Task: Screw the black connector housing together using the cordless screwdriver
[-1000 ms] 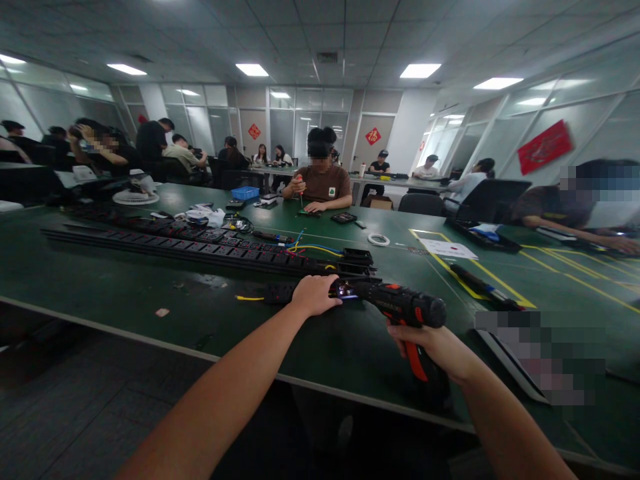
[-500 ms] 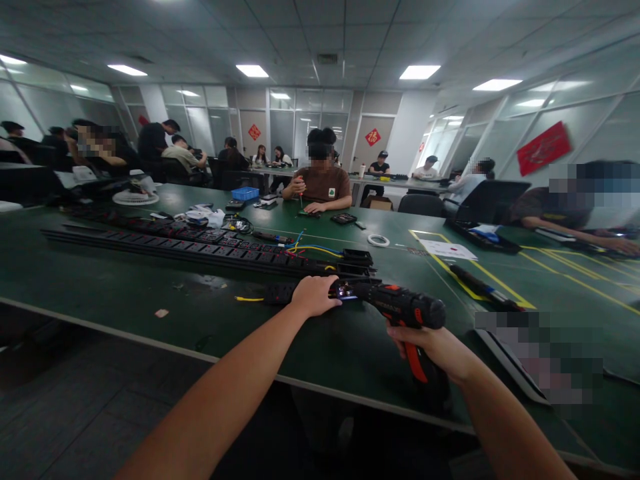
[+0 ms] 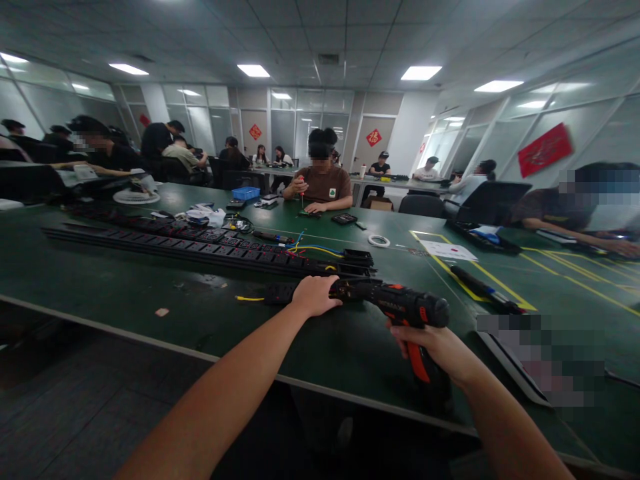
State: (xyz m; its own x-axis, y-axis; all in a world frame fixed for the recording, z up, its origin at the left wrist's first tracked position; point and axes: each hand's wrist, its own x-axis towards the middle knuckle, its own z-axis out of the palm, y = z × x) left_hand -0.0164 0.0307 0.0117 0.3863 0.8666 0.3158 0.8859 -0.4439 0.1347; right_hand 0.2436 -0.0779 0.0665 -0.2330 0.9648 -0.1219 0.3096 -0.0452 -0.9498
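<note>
Head: green table point(image 3: 225, 327), ceiling lights point(image 3: 421, 73)

a black power drill point(image 3: 400, 301) trimmed in orange-red is held close to level over a green bench point(image 3: 235, 327), its nose pointed left and its handle slanting down toward the near edge. the front end reaches the right end of a black socket block point(image 3: 279, 293); whether the two touch cannot be made out. the block lies flat, its middle hidden from view, a short yellow wire point(image 3: 250, 299) trailing left along the surface.
</note>
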